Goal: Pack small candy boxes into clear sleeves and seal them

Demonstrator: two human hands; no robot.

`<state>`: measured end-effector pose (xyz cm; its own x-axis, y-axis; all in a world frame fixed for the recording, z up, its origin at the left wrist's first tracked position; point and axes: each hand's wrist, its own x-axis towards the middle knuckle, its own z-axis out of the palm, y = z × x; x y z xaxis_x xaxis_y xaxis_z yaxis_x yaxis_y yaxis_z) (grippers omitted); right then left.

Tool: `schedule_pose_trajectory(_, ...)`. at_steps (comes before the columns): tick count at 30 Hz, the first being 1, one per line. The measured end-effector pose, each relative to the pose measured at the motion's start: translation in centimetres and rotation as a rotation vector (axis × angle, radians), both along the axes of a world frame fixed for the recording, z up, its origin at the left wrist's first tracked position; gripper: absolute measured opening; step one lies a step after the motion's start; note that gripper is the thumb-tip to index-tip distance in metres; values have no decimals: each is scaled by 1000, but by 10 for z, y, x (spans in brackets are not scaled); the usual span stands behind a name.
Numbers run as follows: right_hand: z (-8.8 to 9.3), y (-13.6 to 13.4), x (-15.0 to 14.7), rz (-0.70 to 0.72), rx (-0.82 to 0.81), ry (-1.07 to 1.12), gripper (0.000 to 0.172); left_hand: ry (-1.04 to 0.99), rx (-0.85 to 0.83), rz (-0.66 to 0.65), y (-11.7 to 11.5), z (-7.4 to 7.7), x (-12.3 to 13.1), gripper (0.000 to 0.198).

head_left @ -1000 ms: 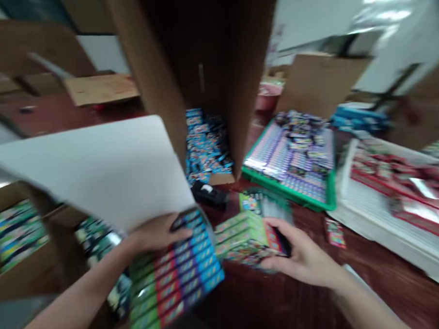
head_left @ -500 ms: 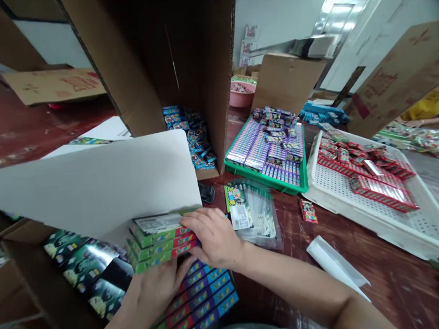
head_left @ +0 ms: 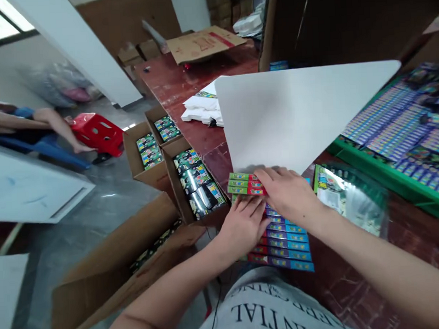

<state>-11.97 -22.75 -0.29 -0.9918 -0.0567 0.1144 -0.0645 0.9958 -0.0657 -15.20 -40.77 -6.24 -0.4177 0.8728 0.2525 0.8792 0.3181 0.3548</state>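
Note:
A short stack of flat green-and-red boxes (head_left: 245, 183) is between my two hands. My right hand (head_left: 291, 193) wraps over the stack's right end, fingers at the back and thumb in front. My left hand (head_left: 244, 226) has its fingers curled against the boxes just below the stack. Beneath lies a longer row of similar flat boxes (head_left: 290, 248) with purple and blue ends, partly covered by my left hand. Behind the stack a large white card sheet (head_left: 275, 113) stands tilted; its lower edge is hidden by the stack and right hand.
Open cartons (head_left: 184, 185) of dark green packs stand beside the table at left. A clear bag (head_left: 355, 202) and a green tray (head_left: 372, 175) of purple packs are at right. White card pieces (head_left: 202, 107) lie farther back. A seated person's legs are near a red stool (head_left: 96, 133).
The view has swung left, showing the floor cartons and stool. The stack is now set level against the white sheet, and my left hand has moved from under it to its front.

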Motion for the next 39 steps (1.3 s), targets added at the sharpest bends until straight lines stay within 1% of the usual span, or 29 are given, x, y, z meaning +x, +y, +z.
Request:
schedule_pose_trajectory(2, 7, 2, -8, 19, 10, -50, 41, -69, 105, -15, -11, 0, 0, 35)
schedule_pose_trajectory(3, 9, 5, -12, 37, -2, -77, 44, -104, 178, 14, -17, 1, -2, 32)
schedule_pose_trajectory(4, 11, 10, -17, 60, -20, -113, 47, -132, 262, 75, -22, 2, -7, 29)
schedule_pose_trajectory(5, 12, 15, -21, 79, -39, -155, 49, -156, 350, 164, -27, 2, -15, 29)
schedule_pose_trajectory(7, 13, 25, -28, 97, -61, -235, 51, -231, 520, 359, -31, 0, -36, 35)
schedule_pose_trajectory(8, 13, 28, -30, 98, -65, -262, 50, -317, 591, 419, -30, -2, -49, 40)
schedule_pose_trajectory(9, 13, 29, -31, 93, -65, -277, 50, -444, 649, 438, -26, -5, -63, 43)
schedule_pose_trajectory(10, 13, 28, -30, 83, -62, -279, 49, -600, 688, 417, -21, -9, -76, 45)
schedule_pose_trajectory(11, 12, 26, -28, 73, -59, -272, 50, -756, 703, 367, -14, -13, -89, 47)
schedule_pose_trajectory(12, 12, 23, -25, 63, -57, -260, 50, -887, 697, 302, -7, -17, -100, 48)
schedule_pose_trajectory(13, 11, 21, -21, 50, -55, -242, 51, -976, 681, 242, 1, -22, -109, 50)
schedule_pose_trajectory(14, 9, 18, -16, 30, -51, -220, 50, -1021, 661, 198, 8, -26, -117, 51)
schedule_pose_trajectory(16, 6, 15, -4, -23, -53, -171, 44, -1033, 629, 162, 20, -33, -125, 47)
schedule_pose_trajectory(19, 3, 13, 10, -96, -58, -117, 37, -1010, 626, 188, 27, -38, -125, 48)
schedule_pose_trajectory(21, 3, 9, 13, -118, -25, -99, 37, -1000, 636, 215, 28, -40, -122, 49)
schedule_pose_trajectory(23, 4, 4, 7, -127, 29, -103, 37, -995, 646, 244, 29, -42, -119, 47)
schedule_pose_trajectory(25, 5, 0, -6, -122, 69, -141, 38, -999, 658, 269, 31, -43, -118, 46)
schedule_pose_trajectory(28, 6, 4, -26, -51, 70, -256, 51, -1031, 680, 284, 33, -44, -119, 46)
schedule_pose_trajectory(30, 6, 11, -31, 34, 11, -319, 62, -1062, 693, 280, 32, -44, -119, 47)
schedule_pose_trajectory(31, 4, 15, -30, 63, -18, -314, 67, -1077, 701, 276, 30, -43, -119, 47)
schedule_pose_trajectory(33, -1, 17, -19, 66, -39, -206, 72, -1105, 718, 268, 25, -43, -119, 50)
schedule_pose_trajectory(34, -6, 17, -12, 51, -26, -122, 70, -1121, 730, 263, 22, -44, -118, 52)
schedule_pose_trajectory(36, -18, 11, 1, 14, 2, 9, 59, -1150, 759, 248, 17, -46, -116, 53)
schedule_pose_trajectory(38, -33, 4, 9, -8, -18, 23, 51, -1169, 789, 224, 13, -49, -115, 51)
schedule_pose_trajectory(39, -41, 2, 11, -21, -44, -1, 53, -1171, 799, 215, 13, -50, -114, 50)
